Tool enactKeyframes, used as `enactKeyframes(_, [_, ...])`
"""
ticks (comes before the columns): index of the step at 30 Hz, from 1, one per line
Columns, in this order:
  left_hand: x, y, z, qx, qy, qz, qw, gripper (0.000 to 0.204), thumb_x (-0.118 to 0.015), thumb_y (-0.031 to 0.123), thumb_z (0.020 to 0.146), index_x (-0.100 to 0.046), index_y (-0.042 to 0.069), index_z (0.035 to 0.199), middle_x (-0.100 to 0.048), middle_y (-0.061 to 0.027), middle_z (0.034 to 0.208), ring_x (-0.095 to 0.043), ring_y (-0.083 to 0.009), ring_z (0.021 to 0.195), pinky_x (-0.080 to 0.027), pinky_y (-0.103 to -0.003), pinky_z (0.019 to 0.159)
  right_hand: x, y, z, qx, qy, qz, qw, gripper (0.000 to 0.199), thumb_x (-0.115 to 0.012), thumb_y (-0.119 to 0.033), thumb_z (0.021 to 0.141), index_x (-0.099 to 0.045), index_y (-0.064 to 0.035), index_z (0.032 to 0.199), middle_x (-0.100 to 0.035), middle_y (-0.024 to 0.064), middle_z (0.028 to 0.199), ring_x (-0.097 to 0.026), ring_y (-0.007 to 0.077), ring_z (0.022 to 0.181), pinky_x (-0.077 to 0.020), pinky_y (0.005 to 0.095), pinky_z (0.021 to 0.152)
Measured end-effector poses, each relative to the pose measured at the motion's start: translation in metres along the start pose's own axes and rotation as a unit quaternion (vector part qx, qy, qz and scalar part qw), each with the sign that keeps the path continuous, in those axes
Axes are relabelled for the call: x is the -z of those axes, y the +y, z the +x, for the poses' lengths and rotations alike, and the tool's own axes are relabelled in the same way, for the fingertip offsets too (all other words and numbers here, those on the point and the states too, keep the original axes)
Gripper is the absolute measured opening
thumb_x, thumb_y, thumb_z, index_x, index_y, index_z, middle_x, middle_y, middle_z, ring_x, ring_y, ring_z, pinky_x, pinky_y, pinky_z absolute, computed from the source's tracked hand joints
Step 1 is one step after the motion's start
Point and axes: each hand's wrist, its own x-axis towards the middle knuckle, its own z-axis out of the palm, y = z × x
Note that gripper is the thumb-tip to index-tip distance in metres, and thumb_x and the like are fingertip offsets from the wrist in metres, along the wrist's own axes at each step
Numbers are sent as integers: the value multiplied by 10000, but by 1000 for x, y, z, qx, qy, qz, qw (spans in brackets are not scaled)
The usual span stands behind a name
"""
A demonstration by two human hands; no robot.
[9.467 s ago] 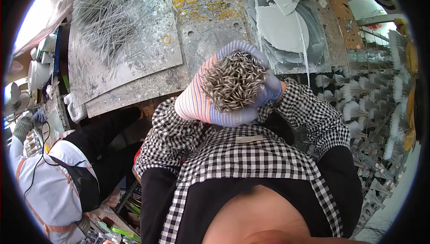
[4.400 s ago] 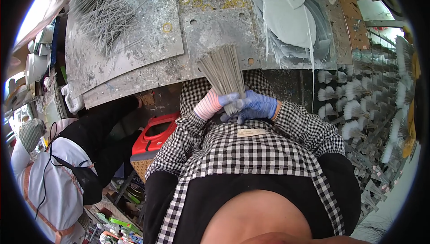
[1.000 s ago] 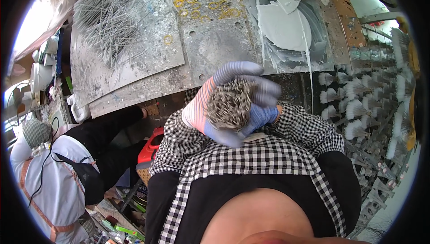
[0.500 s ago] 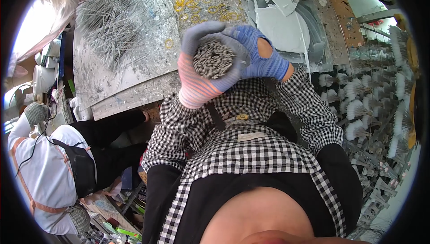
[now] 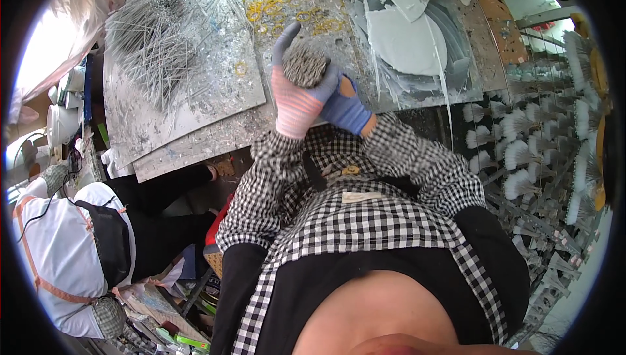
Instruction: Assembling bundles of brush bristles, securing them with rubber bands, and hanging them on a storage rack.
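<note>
Seen from above through a round fisheye view, a person in a black-and-white checked apron [image 5: 365,234] with matching sleeves holds a tight, round bundle of thin grey rods [image 5: 304,66] just above the centre of the frame, its blunt ends showing. The left hand [image 5: 297,97], in a glove striped pink and lavender, cups the bundle from below, thumb raised along its left side and fingers toward its right; how firmly they press cannot be told. The right hand [image 5: 349,104], in a blue glove (a hole in it bares some skin), meets the left hand at the bundle's lower right; its fingers are hidden, so its grip cannot be told either.

Behind the hands, a stained worktable [image 5: 195,140] fills the upper part of the frame. At its upper left lies a heap of loose grey rods [image 5: 153,48]; at the upper middle, scattered yellow rings [image 5: 264,8]; at the upper right, a spread of thick white paste [image 5: 407,45], with a drip running over the front edge. Rows of pale, fanned brush heads [image 5: 520,143] line the right side. At the lower left, a co-worker [image 5: 59,244] in a white top and black trousers sits bent over
</note>
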Motion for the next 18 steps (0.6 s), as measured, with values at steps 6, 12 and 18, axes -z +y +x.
enactKeyframes(6, [1,19,-15,44,-34,-59,997,419,-777,57,778,-614,12,1161,-693,-58,901,-675,-184,817,-547,-310,797,-4,-3,-7,-11,-10,66,998,493,-714,-186,851,-515,-14,1268,-594,115,1224,-577,247,1134,-469,354,1007])
enactKeyframes(12, [-10,7,-34,-100,26,168,980,221,-793,160,799,-700,13,935,-724,-67,874,-697,-237,761,-551,-338,704,5,0,-11,-60,-42,-4,997,434,-648,-213,890,-554,-40,1276,-644,129,1198,-622,294,1066,-484,358,980])
enactKeyframes(18, [5,60,-11,110,-1,-155,982,415,-824,39,721,-621,25,1083,-699,-57,884,-672,-156,829,-554,-311,794,41,-39,-4,90,-59,24,994,465,-733,-261,824,-599,-50,1216,-675,124,1125,-644,291,1056,-513,386,939])
